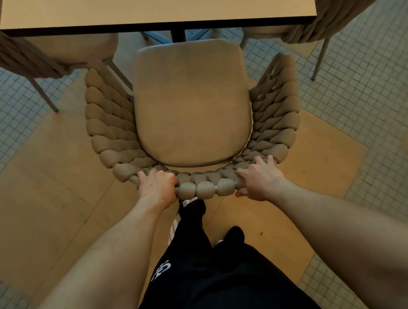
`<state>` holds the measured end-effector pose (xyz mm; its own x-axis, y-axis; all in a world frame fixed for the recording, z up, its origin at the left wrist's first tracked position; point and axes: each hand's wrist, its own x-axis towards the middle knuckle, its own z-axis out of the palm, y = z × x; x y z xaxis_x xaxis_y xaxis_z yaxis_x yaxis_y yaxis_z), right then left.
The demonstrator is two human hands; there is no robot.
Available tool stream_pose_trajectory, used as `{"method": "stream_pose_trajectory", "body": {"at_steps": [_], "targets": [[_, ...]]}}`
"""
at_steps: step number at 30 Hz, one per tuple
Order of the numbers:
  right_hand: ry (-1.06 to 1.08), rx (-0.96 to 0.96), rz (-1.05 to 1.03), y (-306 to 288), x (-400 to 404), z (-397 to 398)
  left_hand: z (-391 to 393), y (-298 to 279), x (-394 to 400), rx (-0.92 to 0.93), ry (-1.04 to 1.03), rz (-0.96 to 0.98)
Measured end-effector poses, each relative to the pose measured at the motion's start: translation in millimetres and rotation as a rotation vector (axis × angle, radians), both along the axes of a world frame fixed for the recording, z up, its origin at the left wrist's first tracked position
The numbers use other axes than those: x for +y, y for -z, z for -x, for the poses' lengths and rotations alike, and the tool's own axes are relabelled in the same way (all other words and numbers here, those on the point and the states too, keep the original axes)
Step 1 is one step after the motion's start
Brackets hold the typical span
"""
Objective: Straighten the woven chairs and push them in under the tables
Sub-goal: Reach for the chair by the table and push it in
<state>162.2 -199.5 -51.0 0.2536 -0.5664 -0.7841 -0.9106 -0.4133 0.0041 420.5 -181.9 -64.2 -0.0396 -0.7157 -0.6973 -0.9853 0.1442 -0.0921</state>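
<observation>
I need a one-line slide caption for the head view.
Both hands, left and right, grip the woven chair by its back rim, its seat front at the table edge.

The chair [191, 103] stands before the table [156, 2], its seat front just at the table's edge; two more chairs [10, 53] [339, 4] flank the table's sides.

Open floor [43, 183] either side of centre chair [191, 103]; ahead, table [156, 0] edge just over seat front; side chairs [10, 51] [349, 0] flanking closely.
</observation>
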Motion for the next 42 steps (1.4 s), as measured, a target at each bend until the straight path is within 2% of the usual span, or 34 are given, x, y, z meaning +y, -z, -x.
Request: {"method": "stream_pose_trajectory", "body": {"at_steps": [19, 32, 42], "targets": [[0.071, -0.081, 0.014, -4.4, 2.3, 3.4, -11.6, -6.6, 2.7, 0.102, -0.069, -0.048], [0.007, -0.105, 0.069, -14.1, 24.3, 1.6, -16.7, -7.8, 46.3, 0.212, -0.226, 0.215], [-0.086, -0.193, 0.097, -25.1, 32.0, -45.6, -40.9, -26.5, 87.4, 0.290, -0.414, 0.317]]}}
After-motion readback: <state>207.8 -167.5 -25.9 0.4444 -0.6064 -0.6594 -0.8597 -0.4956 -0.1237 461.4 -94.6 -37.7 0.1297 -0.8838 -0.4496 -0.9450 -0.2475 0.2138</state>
